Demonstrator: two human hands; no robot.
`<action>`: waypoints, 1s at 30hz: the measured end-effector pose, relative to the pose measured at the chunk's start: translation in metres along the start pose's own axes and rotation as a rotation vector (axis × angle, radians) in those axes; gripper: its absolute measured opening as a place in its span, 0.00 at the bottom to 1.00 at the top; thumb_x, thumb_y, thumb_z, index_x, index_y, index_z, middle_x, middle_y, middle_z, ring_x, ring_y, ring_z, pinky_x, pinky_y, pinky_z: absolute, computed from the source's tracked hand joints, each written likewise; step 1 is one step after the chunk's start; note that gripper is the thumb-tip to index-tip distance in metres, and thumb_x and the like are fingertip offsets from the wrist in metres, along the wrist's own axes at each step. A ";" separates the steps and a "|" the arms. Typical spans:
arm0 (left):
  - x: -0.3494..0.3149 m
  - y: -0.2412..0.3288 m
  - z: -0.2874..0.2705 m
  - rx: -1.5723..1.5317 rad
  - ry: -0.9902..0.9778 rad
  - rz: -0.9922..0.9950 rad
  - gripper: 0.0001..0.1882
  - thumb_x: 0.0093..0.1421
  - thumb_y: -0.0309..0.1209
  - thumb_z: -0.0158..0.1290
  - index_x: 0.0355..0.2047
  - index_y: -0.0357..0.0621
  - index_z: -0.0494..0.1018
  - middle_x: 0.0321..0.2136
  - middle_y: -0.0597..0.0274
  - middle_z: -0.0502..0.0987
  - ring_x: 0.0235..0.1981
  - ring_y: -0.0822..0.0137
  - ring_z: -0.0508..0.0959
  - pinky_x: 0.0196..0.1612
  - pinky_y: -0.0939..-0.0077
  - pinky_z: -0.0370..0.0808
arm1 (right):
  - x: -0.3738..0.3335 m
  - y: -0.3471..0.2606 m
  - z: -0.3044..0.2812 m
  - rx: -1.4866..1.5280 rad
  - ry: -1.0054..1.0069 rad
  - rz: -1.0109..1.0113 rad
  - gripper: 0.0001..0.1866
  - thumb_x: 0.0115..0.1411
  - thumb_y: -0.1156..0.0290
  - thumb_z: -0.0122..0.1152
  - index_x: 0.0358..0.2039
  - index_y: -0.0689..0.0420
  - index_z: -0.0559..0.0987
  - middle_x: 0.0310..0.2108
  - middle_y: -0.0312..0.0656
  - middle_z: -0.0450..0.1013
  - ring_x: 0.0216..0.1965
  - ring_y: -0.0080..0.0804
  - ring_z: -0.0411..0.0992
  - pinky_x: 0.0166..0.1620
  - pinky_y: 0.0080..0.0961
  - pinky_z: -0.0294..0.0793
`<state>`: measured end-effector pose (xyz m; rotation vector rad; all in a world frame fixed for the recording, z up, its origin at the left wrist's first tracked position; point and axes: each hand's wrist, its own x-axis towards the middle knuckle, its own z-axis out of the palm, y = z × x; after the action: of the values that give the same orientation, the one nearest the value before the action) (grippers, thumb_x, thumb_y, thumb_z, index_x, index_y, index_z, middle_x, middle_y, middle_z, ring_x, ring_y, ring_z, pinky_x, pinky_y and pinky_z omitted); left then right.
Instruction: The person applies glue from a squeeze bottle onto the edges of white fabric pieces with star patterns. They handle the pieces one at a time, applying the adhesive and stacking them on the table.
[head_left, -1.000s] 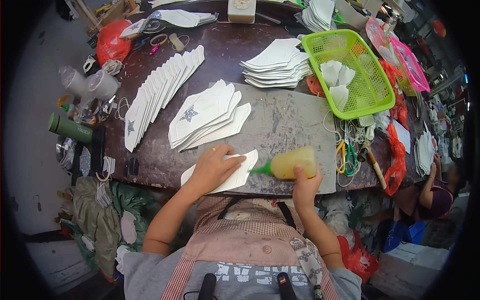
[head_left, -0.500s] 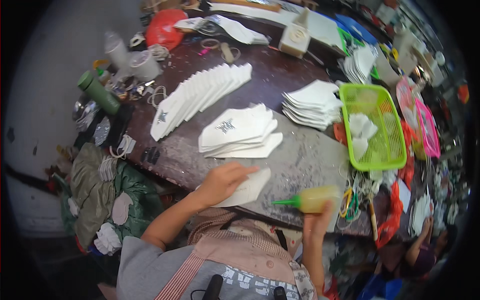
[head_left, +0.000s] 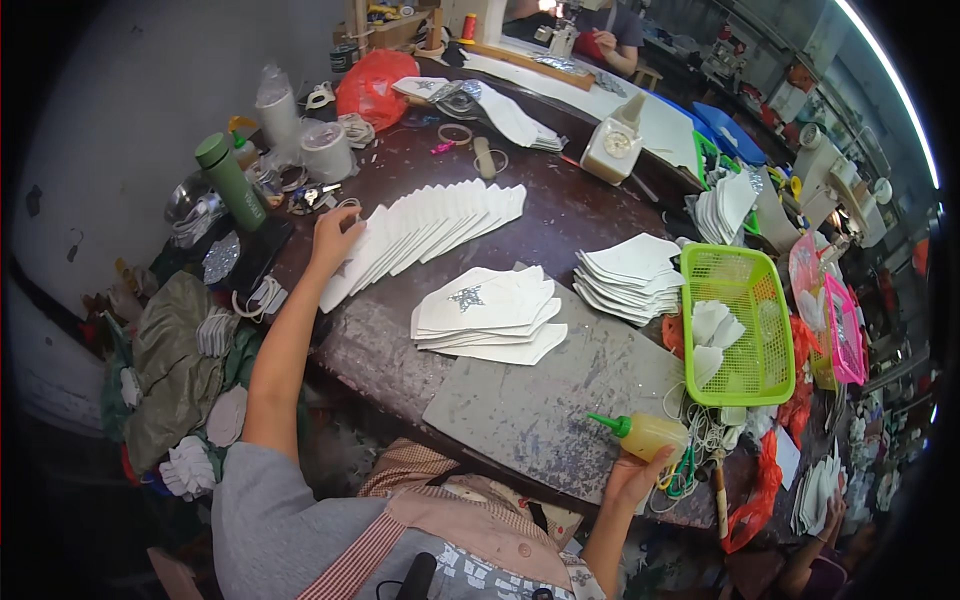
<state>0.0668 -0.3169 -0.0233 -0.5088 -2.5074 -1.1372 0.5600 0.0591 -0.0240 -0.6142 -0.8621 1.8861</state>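
Note:
My left hand (head_left: 336, 238) is stretched out to the near-left end of a fanned row of white cut pieces (head_left: 425, 228). Its thumb and fingers close about the upper edge of the end piece (head_left: 345, 281); the contact is partly hidden. My right hand (head_left: 634, 478) is wrapped round a squeeze bottle (head_left: 657, 439) of yellowish liquid. The bottle lies tilted, its green nozzle pointing left. In the middle of the table, a stack of white pieces (head_left: 490, 318) shows a silver star on top. Another white stack (head_left: 630, 277) is farther right.
A lime-green basket (head_left: 690, 268) with white scraps stands at right. Near it lie green-handled scissors (head_left: 682, 473), string and a red plastic bag (head_left: 757, 505). A green bottle (head_left: 230, 182) and white spools (head_left: 327, 152) are at far left. People work at the back and lower right.
My left hand has moved from the near table edge to the fanned row. The white piece under it has left that spot. My right hand still holds the bottle, and the view has tilted up.

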 end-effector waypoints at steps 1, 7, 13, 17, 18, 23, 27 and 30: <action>-0.003 0.016 0.004 0.150 0.144 0.152 0.14 0.54 0.30 0.60 0.42 0.46 0.81 0.43 0.54 0.79 0.47 0.55 0.75 0.54 0.62 0.70 | -0.001 -0.001 0.001 0.017 0.006 -0.002 0.36 0.62 0.48 0.59 0.62 0.57 0.62 0.55 0.45 0.68 0.54 0.41 0.70 0.56 0.39 0.73; -0.041 0.181 0.040 -0.239 -0.221 0.449 0.14 0.58 0.32 0.57 0.44 0.44 0.79 0.47 0.54 0.77 0.50 0.54 0.74 0.55 0.61 0.68 | 0.003 0.002 -0.002 0.022 0.017 -0.014 0.32 0.64 0.48 0.58 0.62 0.53 0.64 0.56 0.44 0.69 0.52 0.39 0.72 0.52 0.35 0.76; -0.087 0.227 0.111 0.051 -0.352 0.571 0.22 0.56 0.43 0.59 0.45 0.41 0.76 0.44 0.56 0.76 0.50 0.57 0.73 0.55 0.58 0.65 | -0.004 -0.002 0.005 0.012 -0.016 -0.028 0.33 0.64 0.49 0.58 0.62 0.53 0.63 0.56 0.44 0.67 0.54 0.40 0.71 0.52 0.39 0.76; -0.092 0.228 0.109 0.016 -0.101 0.589 0.17 0.54 0.40 0.62 0.37 0.44 0.73 0.39 0.60 0.76 0.45 0.59 0.74 0.55 0.55 0.61 | -0.002 0.000 -0.005 0.081 0.009 0.009 0.33 0.64 0.49 0.57 0.63 0.53 0.63 0.57 0.44 0.67 0.56 0.41 0.69 0.55 0.40 0.74; -0.093 0.231 0.101 -0.043 -0.161 0.583 0.16 0.54 0.38 0.62 0.37 0.43 0.73 0.37 0.59 0.76 0.43 0.59 0.74 0.55 0.57 0.61 | -0.001 -0.001 -0.006 0.097 0.017 0.017 0.32 0.64 0.49 0.57 0.62 0.53 0.64 0.57 0.44 0.68 0.57 0.41 0.69 0.56 0.40 0.73; -0.108 0.294 0.000 -0.336 -0.520 0.586 0.15 0.56 0.31 0.60 0.43 0.44 0.73 0.33 0.56 0.78 0.35 0.55 0.78 0.45 0.66 0.71 | -0.009 -0.009 -0.009 0.122 0.000 0.057 0.30 0.66 0.50 0.55 0.61 0.54 0.64 0.57 0.44 0.68 0.56 0.41 0.70 0.56 0.41 0.74; -0.163 0.280 0.005 -0.485 -0.844 0.534 0.15 0.58 0.32 0.58 0.46 0.48 0.74 0.38 0.54 0.77 0.35 0.51 0.78 0.39 0.62 0.74 | -0.020 -0.013 0.014 -0.116 -0.078 0.025 0.26 0.66 0.57 0.57 0.58 0.58 0.66 0.52 0.43 0.71 0.51 0.37 0.73 0.53 0.39 0.76; -0.189 0.252 0.038 -0.251 -0.937 0.608 0.13 0.57 0.31 0.60 0.43 0.48 0.77 0.37 0.56 0.75 0.37 0.55 0.77 0.40 0.65 0.74 | -0.024 -0.005 0.032 -0.134 -0.042 0.006 0.21 0.63 0.66 0.63 0.52 0.62 0.70 0.47 0.43 0.72 0.47 0.33 0.74 0.51 0.34 0.75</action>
<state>0.3410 -0.1666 0.0313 -2.1031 -2.5099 -1.0928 0.5503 0.0292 0.0017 -0.6607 -1.0215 1.8634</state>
